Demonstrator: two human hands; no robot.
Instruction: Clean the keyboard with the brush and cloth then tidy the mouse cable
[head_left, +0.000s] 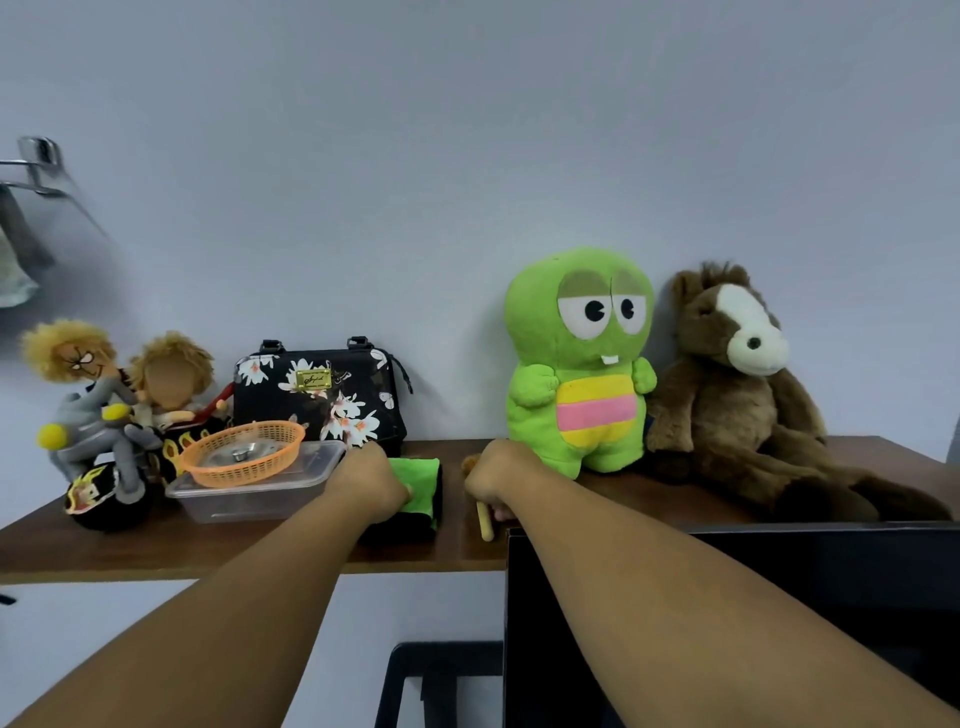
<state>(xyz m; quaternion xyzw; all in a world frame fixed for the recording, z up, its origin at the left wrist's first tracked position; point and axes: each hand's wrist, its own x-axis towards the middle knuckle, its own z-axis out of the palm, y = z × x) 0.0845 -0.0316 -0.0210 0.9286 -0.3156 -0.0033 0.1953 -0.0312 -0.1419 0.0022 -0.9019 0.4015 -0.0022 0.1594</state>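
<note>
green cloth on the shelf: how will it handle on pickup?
The green cloth is folded soft fabric, so it will probably sag and may unfold when lifted. It looks light. The left hand is on it at its edge, so a bunched grip seems safer than a corner pinch.

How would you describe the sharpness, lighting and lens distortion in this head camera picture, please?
Head view: light is soft and even, with no glare. The green plush toy and brown plush horse are sharp. The metal rack at the left edge is smeared. The wooden shelf edge bows from wide-angle distortion. The forearms look stretched.
</note>
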